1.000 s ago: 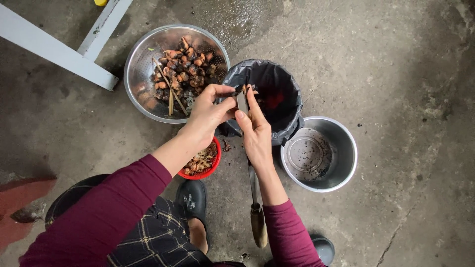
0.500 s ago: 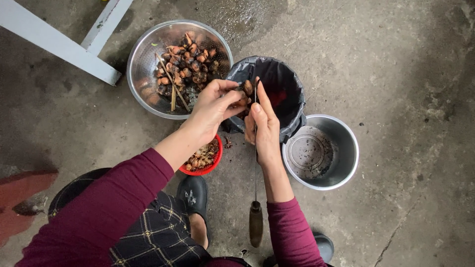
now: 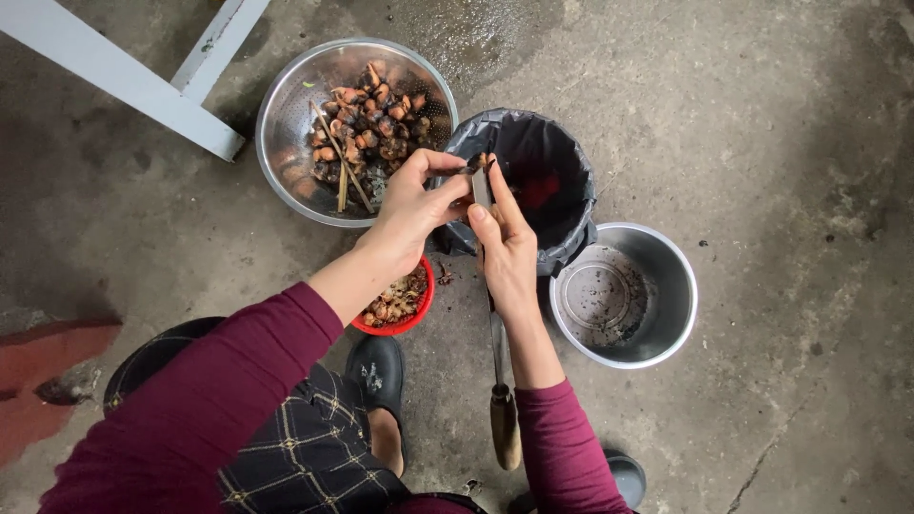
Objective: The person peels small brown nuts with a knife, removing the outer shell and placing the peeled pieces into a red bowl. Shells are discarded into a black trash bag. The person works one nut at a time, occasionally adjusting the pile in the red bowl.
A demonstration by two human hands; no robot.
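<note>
Small brown piece [image 3: 473,169] sits mid-frame over the black-lined bin [image 3: 557,214], pinched by left hand [image 3: 411,211] fingers. Right hand [image 3: 505,249] is clamped on a long knife [image 3: 495,333], blade at the piece, wooden handle pointing down-frame. Steel colander [image 3: 286,124] upper left holds many more; red bowl [image 3: 419,309] partly filled; steel pot [image 3: 666,286] right nearly bare. Probably early-to-mid progress.

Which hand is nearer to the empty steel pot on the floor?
Right. The right hand holds the knife at the bin's near rim, just beside the steel pot. The left hand is on the far side of it, towards the colander.
</note>
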